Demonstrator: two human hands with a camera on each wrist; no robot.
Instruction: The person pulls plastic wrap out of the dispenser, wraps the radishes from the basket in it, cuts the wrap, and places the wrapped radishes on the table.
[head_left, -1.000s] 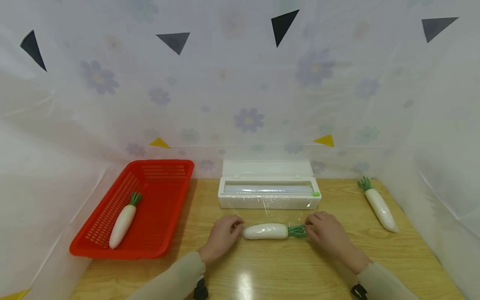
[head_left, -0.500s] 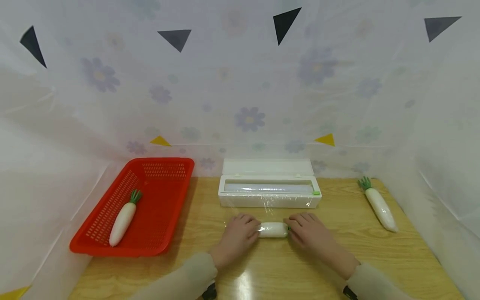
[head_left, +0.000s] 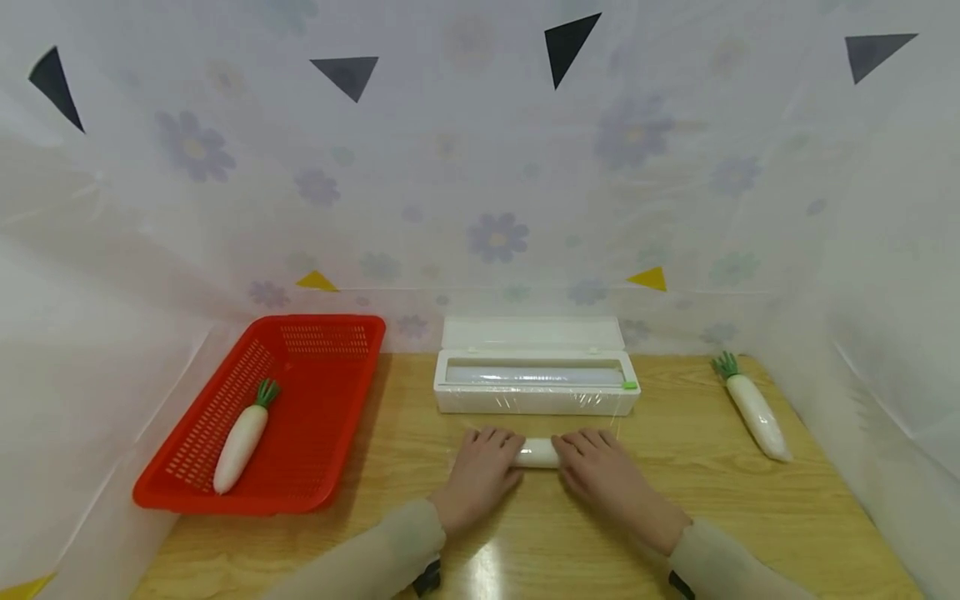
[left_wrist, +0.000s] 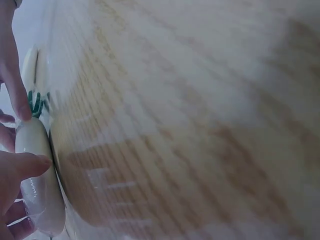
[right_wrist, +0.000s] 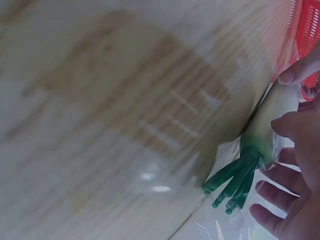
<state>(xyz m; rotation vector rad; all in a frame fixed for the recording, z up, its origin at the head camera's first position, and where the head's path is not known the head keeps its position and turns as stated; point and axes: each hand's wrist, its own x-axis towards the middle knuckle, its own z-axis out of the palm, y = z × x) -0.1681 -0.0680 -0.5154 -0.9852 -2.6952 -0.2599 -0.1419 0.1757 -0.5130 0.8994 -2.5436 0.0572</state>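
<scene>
A white radish [head_left: 537, 453] with green leaves [right_wrist: 235, 182] lies crosswise in front of me, glossy clear cling film around it. My left hand [head_left: 480, 471] grips its left part, thumb on the near side and fingers over the far side. My right hand [head_left: 611, 483] holds it towards the leafy end in the same way. In the head view the hands cover both ends and only the middle shows. Just beyond stands a white cling film dispenser [head_left: 536, 403], lid up, with film stretching from its front edge towards the radish.
At left is a red plastic basket [head_left: 330, 492] with another radish [head_left: 242, 446] inside. A third radish [head_left: 757, 415], shiny as if wrapped, lies on the wooden table [head_left: 675, 400] at far right. Flower-printed sheeting [head_left: 420, 175] encloses the back and sides.
Both hands have come inward from beside the radish's two ends onto its body. The radish has shifted slightly towards the dispenser.
</scene>
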